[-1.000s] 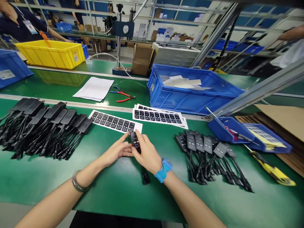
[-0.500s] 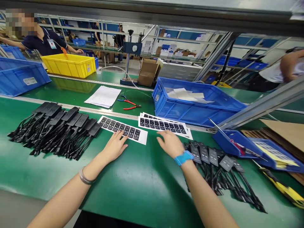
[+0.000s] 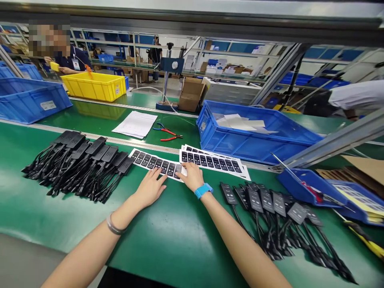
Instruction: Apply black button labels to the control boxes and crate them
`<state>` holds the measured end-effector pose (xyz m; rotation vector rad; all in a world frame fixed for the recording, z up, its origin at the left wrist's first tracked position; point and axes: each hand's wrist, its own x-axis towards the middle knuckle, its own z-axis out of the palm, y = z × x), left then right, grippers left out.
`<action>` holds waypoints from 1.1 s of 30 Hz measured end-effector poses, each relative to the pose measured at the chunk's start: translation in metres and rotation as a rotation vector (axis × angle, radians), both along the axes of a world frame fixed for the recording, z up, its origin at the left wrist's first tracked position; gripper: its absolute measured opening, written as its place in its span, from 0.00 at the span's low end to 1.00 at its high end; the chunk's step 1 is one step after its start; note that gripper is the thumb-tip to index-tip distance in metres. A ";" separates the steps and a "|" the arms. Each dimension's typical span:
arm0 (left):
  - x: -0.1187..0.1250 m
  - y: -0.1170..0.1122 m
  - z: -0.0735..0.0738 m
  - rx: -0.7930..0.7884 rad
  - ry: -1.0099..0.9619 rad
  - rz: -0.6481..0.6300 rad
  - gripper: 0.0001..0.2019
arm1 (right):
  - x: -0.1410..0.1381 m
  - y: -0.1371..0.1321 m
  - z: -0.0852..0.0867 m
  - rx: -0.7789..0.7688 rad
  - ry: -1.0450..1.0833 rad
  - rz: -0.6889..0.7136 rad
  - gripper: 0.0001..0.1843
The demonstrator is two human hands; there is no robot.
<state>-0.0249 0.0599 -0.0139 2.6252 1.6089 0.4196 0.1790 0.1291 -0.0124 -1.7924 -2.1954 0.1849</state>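
A white sheet strip of black labels [image 3: 146, 160] lies on the green table in front of me. My left hand [image 3: 151, 187] rests on its lower edge, fingers stretched out and flat. At the strip's right end my right hand [image 3: 192, 176], with a blue band at the wrist, pinches the last label [image 3: 178, 169] between thumb and fingers. That label looks greyer than the others. More label sheets [image 3: 210, 161] lie stacked just beyond my right hand. Black cabled modules [image 3: 99, 154] are heaped on the left; labelled modules [image 3: 267, 200] lie in a row on the right.
Behind the strip are papers [image 3: 135, 123], pliers [image 3: 169, 132] and a blue bin [image 3: 255, 138] with paper scraps. A yellow bin [image 3: 94, 88] stands farther back, near a co-worker. At right sit a small blue tray [image 3: 309, 186] with tools and a yellow-handled tool [image 3: 364, 238].
My right hand has moved left from the row of modules to the strip's right end and closed on the last label. My left hand stays on the strip. The view has shifted slightly.
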 end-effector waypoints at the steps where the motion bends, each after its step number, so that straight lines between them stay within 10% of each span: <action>1: 0.000 0.000 0.000 -0.001 -0.001 -0.002 0.20 | -0.001 -0.001 -0.001 0.021 0.008 0.012 0.19; 17: 0.001 0.001 0.002 -0.002 0.036 -0.008 0.20 | 0.016 0.000 -0.001 0.364 0.034 0.285 0.08; 33: 0.002 -0.001 0.008 -0.028 0.019 0.000 0.20 | 0.032 -0.009 0.003 0.215 0.500 0.426 0.07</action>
